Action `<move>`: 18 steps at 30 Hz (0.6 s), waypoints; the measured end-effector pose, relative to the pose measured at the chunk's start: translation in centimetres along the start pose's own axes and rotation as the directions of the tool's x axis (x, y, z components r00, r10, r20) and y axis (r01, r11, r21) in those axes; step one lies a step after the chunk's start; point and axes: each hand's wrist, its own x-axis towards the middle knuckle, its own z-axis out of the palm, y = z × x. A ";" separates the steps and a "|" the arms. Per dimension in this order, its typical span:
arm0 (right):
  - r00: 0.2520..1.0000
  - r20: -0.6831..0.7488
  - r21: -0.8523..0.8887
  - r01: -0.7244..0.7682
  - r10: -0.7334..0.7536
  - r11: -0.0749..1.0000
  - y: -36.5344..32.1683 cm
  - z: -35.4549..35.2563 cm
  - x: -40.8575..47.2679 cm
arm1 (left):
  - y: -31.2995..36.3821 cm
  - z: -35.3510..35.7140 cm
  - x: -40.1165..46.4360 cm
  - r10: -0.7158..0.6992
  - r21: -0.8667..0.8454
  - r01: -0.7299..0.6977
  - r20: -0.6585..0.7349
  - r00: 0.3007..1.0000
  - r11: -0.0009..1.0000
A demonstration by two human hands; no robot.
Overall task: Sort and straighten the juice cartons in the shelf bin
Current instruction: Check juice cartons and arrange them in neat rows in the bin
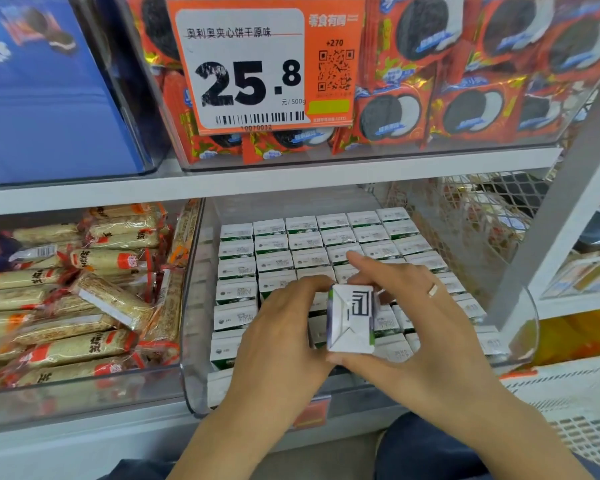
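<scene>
A clear plastic shelf bin [193, 341] holds several rows of small white-and-green juice cartons [274, 261], standing upright with their tops facing me. Above the front rows, one carton [352, 318] is lifted out and turned so its folded white bottom faces me. My left hand [278, 327] grips its left side, fingers curled over the top edge. My right hand [420, 317] holds its right side, thumb under the lower edge and index finger stretched over the top. A ring sits on that hand. The cartons beneath both hands are hidden.
A bin of long snack bars [84, 299] sits to the left. Above, a shelf carries red cookie packs [465, 109] behind an orange price tag [257, 64]. A white shelf upright [551, 230] and wire mesh [465, 209] stand on the right.
</scene>
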 end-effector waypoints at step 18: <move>0.734 0.014 0.708 -0.487 0.679 0.511 0.4 -0.6 1.5 | 1.3 0.0 0.0 0.159 -0.011 -0.159 -0.004 0.987 0.987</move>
